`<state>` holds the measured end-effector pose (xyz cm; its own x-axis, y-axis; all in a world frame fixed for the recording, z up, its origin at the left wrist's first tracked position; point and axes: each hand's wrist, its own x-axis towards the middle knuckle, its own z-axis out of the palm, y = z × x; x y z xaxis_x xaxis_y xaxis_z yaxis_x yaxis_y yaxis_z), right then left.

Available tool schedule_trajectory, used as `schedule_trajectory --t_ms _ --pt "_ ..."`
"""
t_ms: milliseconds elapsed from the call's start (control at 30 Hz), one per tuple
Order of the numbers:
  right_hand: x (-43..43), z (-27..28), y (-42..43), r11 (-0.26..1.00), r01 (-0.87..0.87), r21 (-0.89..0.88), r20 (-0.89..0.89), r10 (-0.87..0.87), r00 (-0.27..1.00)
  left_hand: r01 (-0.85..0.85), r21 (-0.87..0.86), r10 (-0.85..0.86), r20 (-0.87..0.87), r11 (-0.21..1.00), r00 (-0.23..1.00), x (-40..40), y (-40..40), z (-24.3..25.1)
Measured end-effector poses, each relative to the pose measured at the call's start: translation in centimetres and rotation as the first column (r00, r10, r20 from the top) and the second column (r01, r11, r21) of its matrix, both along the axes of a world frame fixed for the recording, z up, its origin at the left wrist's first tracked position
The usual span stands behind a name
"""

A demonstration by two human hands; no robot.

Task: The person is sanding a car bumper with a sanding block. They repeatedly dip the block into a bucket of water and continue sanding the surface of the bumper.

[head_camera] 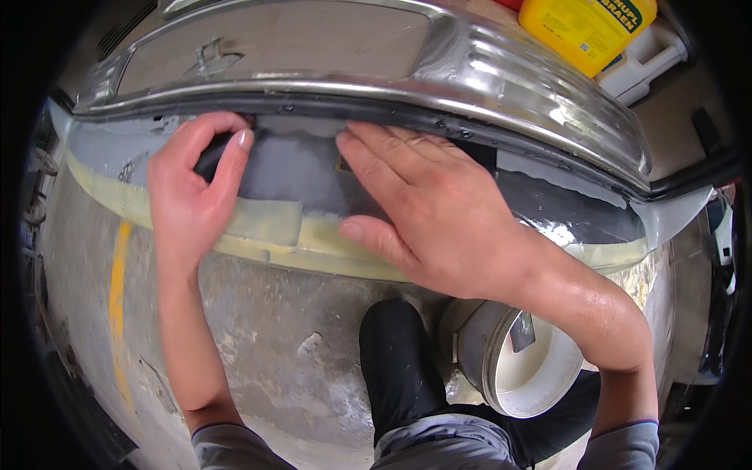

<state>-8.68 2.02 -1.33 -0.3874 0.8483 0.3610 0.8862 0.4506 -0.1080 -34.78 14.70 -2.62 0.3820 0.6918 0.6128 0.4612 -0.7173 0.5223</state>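
A long curved vehicle body panel (pixel 276 164), patchy grey and black with a pale yellow lower band, spans the view before me. At its left part, my left hand (pixel 194 176) is curled, thumb and fingers apart; nothing shows between them, and its fingertips meet the panel's upper edge. Nearer the middle, my right hand (pixel 429 205) lies flat on the panel, fingers extended side by side, thumb out towards the yellow band. Dark areas with straight edges show at both sides of this hand; whether a thin sheet is under the palm cannot be told. The panel looks wet in places.
Above the panel run a black strip (pixel 352 108) and a large shiny metal frame (pixel 452 97). A yellow plastic container (pixel 587 29) and a white one (pixel 646 64) stand at upper right. Between my legs, a bucket (pixel 564 390) of cloudy liquid holds a dark flat piece (pixel 523 333).
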Motion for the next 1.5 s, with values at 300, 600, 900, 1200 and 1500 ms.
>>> schedule_trajectory --t_ms 300,600,900,1200,1500 --pt "-1.3 0.0 0.4 1.000 0.021 0.010 0.006 -0.021 1.000 -0.009 0.032 0.007 0.063 0.999 0.998 0.4 0.1 -0.1" --pt "-0.1 0.9 -1.1 0.997 0.013 -0.075 -0.012 -0.014 1.000 -0.010 0.035 0.009 0.038 0.999 0.999 0.0 0.0 -0.1" --pt "0.5 1.1 -1.9 0.997 0.019 -0.070 0.008 -0.018 1.000 -0.024 -0.005 0.024 -0.018 1.000 1.000 -0.5 -0.2 0.0" --pt "0.6 1.0 -3.1 0.998 0.024 -0.052 -0.003 -0.024 1.000 -0.028 0.017 0.028 0.005 0.999 1.000 -0.6 -0.2 -0.1" --pt "1.6 0.9 -3.3 0.998 0.037 -0.053 0.011 -0.036 0.999 -0.033 0.009 0.033 -0.001 0.999 0.999 -0.4 -0.5 0.1"
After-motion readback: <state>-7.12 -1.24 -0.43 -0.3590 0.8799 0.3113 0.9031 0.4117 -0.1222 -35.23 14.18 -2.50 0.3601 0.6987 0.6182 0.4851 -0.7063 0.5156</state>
